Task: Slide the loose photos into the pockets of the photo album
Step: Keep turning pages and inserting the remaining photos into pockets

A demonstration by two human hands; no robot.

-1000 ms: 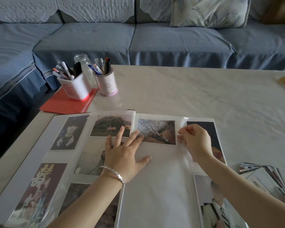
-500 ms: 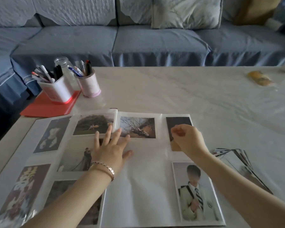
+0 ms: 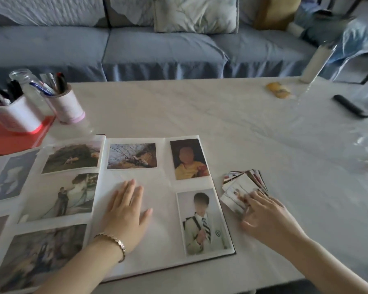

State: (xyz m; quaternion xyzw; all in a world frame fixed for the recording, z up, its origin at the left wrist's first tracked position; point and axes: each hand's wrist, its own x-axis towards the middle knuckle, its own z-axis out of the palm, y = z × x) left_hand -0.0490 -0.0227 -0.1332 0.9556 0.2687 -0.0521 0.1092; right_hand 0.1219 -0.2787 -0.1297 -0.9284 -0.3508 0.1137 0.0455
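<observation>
The photo album (image 3: 164, 183) lies open on the white table, with photos in most pockets of both pages. My left hand (image 3: 126, 211) rests flat, fingers straight, on a bare pocket of the right page. A fanned stack of loose photos (image 3: 241, 185) lies just right of the album. My right hand (image 3: 263, 215) is on the near end of that stack, its fingertips touching the top photo; motion blur hides whether it pinches a photo.
Two pen holders (image 3: 66, 105) and a glass jar (image 3: 25, 79) stand on a red folder (image 3: 6, 139) at the back left. A yellow object (image 3: 278, 92), a white roll (image 3: 316, 62) and a black remote (image 3: 349, 106) lie at the far right. A blue sofa (image 3: 157, 47) runs behind.
My right hand has left the album's upper right pocket and moved right and down onto the loose photo stack. My left hand stays flat on the right page. The view has swung right.
</observation>
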